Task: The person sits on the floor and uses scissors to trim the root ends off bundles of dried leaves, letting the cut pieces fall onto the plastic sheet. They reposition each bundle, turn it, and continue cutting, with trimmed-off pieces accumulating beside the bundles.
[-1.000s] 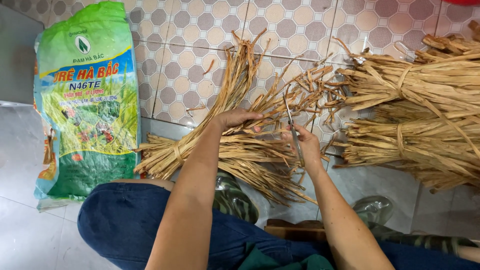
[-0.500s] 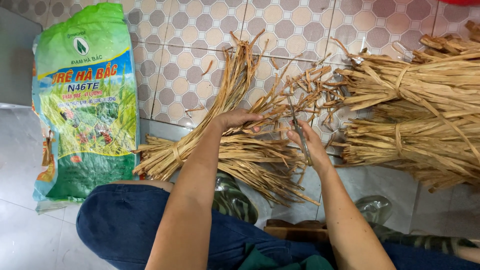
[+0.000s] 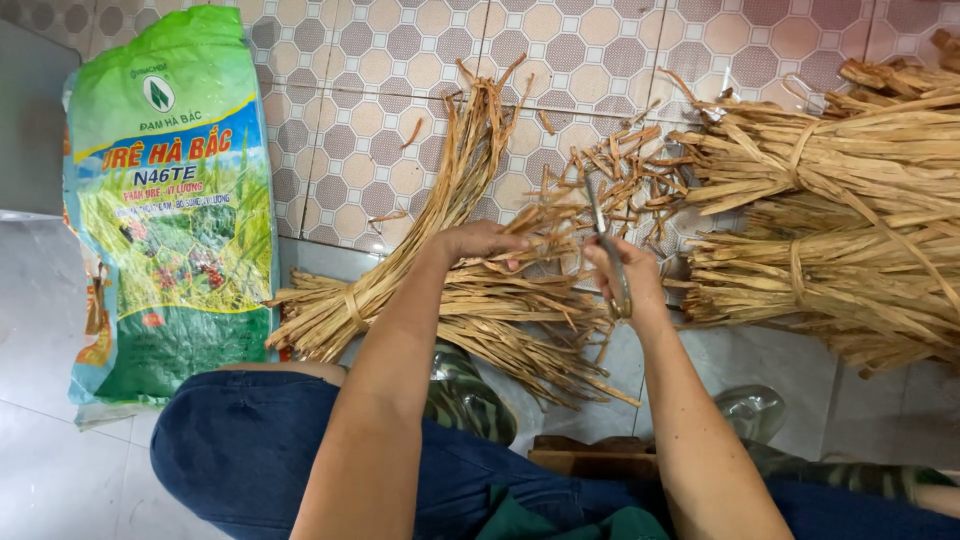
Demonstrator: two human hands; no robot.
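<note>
- on the tiled floor, a bundle of dried strips (image 3: 420, 290) is lying tied near its base, fanning toward the wall.
- left hand (image 3: 485, 240) is pressing closed onto the strips.
- right hand (image 3: 625, 275) is gripping scissors (image 3: 608, 250).
- judgement: strips are looking light, stiff, brittle; best held near the tie.

The dried strips (image 3: 470, 300) under the hands were pale straw-yellow, darkening to tan and brown at the ragged tips. The tied bundles (image 3: 850, 230) to the right were the same golden straw shade. The scissors (image 3: 610, 255) showed dull grey metal. The sack (image 3: 170, 200) was bright green above, with a blue band, red lettering and a picture of yellow-green grain. The wall tiles (image 3: 620, 50) bore cream octagons with small mauve-brown squares. The floor (image 3: 40, 300) was pale grey. The trousers (image 3: 250, 450) were dark blue.
</note>
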